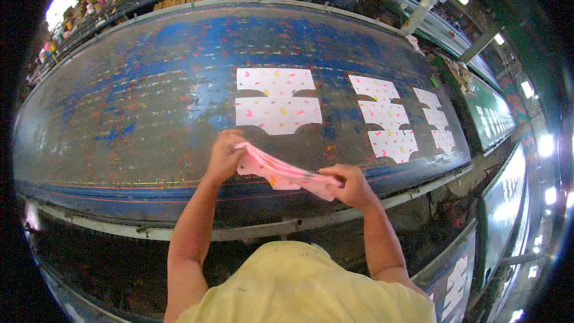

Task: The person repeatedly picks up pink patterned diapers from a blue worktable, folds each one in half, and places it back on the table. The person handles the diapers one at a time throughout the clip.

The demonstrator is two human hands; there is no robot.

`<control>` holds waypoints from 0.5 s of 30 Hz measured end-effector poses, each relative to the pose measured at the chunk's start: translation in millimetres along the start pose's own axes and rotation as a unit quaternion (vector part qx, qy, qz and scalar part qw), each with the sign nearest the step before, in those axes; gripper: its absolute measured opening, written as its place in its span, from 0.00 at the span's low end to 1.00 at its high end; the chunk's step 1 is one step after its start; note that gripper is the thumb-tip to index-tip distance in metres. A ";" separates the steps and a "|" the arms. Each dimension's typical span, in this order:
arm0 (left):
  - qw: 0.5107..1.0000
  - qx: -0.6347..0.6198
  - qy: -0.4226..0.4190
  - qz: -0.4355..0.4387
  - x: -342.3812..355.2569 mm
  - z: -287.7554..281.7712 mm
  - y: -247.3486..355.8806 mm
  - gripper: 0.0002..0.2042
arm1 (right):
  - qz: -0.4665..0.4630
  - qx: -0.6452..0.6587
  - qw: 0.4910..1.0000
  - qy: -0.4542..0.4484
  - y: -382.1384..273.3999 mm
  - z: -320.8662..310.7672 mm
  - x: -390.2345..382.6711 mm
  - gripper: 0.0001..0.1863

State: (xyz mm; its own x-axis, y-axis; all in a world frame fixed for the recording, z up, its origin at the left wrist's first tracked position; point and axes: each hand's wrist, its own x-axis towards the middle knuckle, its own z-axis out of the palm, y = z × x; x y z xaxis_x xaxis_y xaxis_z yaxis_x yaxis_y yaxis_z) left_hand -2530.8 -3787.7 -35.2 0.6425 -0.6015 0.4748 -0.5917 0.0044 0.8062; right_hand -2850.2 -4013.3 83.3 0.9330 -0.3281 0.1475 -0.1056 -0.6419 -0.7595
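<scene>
Between my two hands a printed fabric piece, white and pink with coloured motifs, is stretched over the near side of a long dark table. My left hand is closed on its upper left corner. The right end is pinched in my right hand. Just beyond, two white cut pieces with small coloured prints, a farther one and a nearer one, lie flat one behind the other. Folds hide part of the held cloth.
Two more columns of printed pieces lie to the right, one nearer and one farther. A pale rail runs along the table's near edge. A metal post stands at the far right. Other tables with pieces on them are further right.
</scene>
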 end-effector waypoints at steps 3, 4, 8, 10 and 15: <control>0.960 -0.153 -0.023 -0.231 4.3 4.4 13.3 0.05 | -0.009 -0.017 1.000 0.017 35.9 -16.7 21.9 0.10; 0.963 -0.151 -0.013 -0.223 7.4 7.4 15.7 0.06 | -0.002 -0.019 1.000 0.025 50.1 -20.1 32.5 0.09; 0.970 -0.115 0.030 -0.214 35.3 25.3 6.4 0.10 | 0.070 0.042 0.996 0.027 106.4 -25.7 82.6 0.06; 0.976 -0.077 0.070 -0.192 53.0 37.4 -5.7 0.11 | 0.060 0.046 0.997 0.032 134.3 -24.5 113.2 0.08; 0.962 0.011 0.100 -0.255 93.4 51.7 -39.3 0.12 | -0.035 -0.006 0.999 0.037 198.9 -22.2 194.2 0.12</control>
State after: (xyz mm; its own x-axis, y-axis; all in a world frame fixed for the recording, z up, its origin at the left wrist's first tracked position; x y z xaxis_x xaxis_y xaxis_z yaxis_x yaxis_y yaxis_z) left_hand -2472.8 -3885.3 -40.8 0.9316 -0.3548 0.0791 -0.1827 -0.2689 0.9457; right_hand -2697.7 -4220.2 -25.0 0.9102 -0.3328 0.2465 -0.0465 -0.6735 -0.7378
